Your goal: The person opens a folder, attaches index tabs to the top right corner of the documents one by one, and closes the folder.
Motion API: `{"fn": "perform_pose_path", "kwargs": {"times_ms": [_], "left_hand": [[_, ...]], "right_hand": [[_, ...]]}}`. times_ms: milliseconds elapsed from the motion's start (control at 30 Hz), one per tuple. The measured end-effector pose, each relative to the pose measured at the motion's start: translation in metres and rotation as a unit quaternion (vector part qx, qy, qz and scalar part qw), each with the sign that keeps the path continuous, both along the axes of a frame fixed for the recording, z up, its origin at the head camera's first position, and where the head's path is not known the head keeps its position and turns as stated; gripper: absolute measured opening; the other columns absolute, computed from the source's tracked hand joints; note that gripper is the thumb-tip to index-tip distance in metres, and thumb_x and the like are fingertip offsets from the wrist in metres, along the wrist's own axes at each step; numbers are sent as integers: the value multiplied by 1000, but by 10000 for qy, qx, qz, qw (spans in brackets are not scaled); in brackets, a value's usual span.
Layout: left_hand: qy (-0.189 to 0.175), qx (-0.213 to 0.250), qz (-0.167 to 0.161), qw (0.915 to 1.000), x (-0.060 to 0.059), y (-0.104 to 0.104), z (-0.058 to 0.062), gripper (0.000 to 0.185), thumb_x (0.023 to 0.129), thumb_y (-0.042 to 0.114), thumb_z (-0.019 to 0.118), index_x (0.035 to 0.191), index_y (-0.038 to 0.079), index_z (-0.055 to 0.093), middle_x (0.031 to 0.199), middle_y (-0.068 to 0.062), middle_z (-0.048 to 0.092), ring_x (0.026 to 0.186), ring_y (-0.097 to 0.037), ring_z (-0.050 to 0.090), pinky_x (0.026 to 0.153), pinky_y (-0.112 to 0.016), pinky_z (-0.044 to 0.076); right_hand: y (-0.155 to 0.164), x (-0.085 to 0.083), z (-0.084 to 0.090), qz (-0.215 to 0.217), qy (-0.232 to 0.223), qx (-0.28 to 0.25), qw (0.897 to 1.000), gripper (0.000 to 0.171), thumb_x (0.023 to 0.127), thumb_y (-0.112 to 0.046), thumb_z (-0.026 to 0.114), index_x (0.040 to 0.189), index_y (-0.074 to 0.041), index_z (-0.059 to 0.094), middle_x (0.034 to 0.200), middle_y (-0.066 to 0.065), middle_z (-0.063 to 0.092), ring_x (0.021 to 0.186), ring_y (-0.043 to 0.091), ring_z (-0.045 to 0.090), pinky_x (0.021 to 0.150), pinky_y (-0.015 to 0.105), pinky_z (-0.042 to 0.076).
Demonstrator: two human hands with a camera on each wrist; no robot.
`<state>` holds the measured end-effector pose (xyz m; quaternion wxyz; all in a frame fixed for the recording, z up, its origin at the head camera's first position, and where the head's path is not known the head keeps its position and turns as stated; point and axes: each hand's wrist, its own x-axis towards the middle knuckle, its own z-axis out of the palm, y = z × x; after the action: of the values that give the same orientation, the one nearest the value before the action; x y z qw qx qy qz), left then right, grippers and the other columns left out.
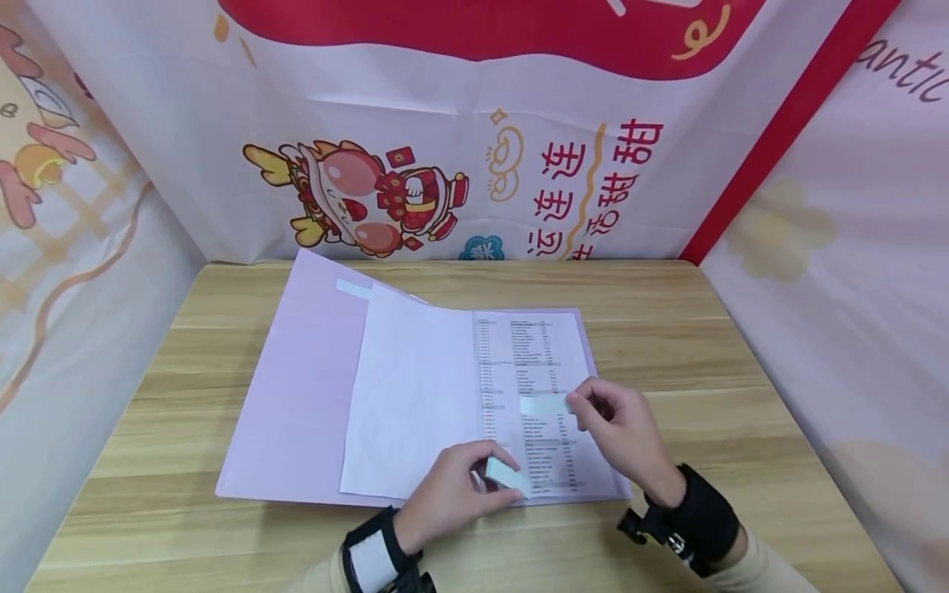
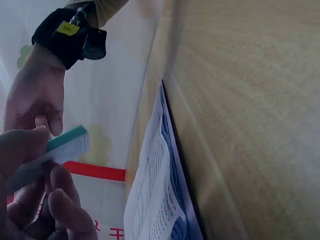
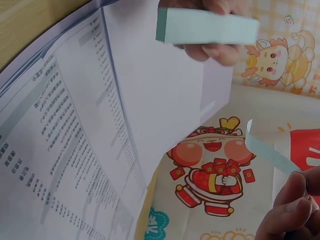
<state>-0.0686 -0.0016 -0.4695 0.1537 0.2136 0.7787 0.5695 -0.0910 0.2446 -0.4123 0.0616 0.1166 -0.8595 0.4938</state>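
Observation:
In the head view my left hand (image 1: 455, 486) grips a small pad of pale green sticky notes (image 1: 507, 475) above the lower edge of an open lilac folder (image 1: 274, 428). The right wrist view shows the broad face of that pad (image 3: 210, 27) between fingers and thumb. My right hand (image 1: 619, 424) pinches one end of a single pale green sticky note (image 1: 544, 404) over the printed page (image 1: 497, 346). Seen from the right wrist, this note (image 3: 275, 152) hangs in the air, its free end curled up. The pad and the single note are apart.
A blank white sheet (image 1: 411, 379) lies turned to the left inside the folder. Near its top, a pale strip (image 1: 354, 288) sticks out over the lilac cover. The folder lies on a wooden table (image 1: 667, 329), with printed cloth walls (image 1: 415, 91) around it.

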Motion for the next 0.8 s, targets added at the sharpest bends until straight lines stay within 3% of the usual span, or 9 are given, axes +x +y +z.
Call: {"fn": "perform_pose_path", "kwargs": {"times_ms": [167,367,467,633,800], "left_hand": [[-12,-235,-181,9996,10,1,-1,21,79,16,88,93,22,73,87,13,68,69,-3,55,60,-19,46],[450,-1229,-354,9908,23,5,-6,21,76,24,90,87,27,72,80,22,64,67,3,52,59,-19,43],[759,-1711,-480,9811,28,7,-9,22,76,28,90,86,27,71,79,24,63,69,5,53,61,-19,44],[1241,-2591,-632,9558,33,9,-12,24,75,35,91,81,29,68,75,24,60,69,6,52,59,-21,43],[1234,-3162,-789,9373,35,10,-12,25,76,36,89,81,28,67,73,20,54,66,1,47,56,-23,39]], "right_hand": [[1,-3,-7,-7,-118,33,9999,25,101,-9,63,76,-13,64,67,0,55,58,15,49,52,25,37],[-2,-2,-16,73,-399,67,9992,22,101,-14,64,79,-12,66,68,-1,55,62,16,52,56,25,39],[-3,-2,-19,75,-517,109,9986,20,101,-15,65,81,-13,67,68,-1,55,63,17,52,57,25,39],[-5,-1,-21,119,-574,101,9982,20,101,-16,65,82,-12,67,68,-1,54,63,17,51,57,25,39],[-6,-1,-21,115,-627,96,9979,20,101,-16,65,81,-12,67,67,-1,54,62,17,50,57,25,38]]}}
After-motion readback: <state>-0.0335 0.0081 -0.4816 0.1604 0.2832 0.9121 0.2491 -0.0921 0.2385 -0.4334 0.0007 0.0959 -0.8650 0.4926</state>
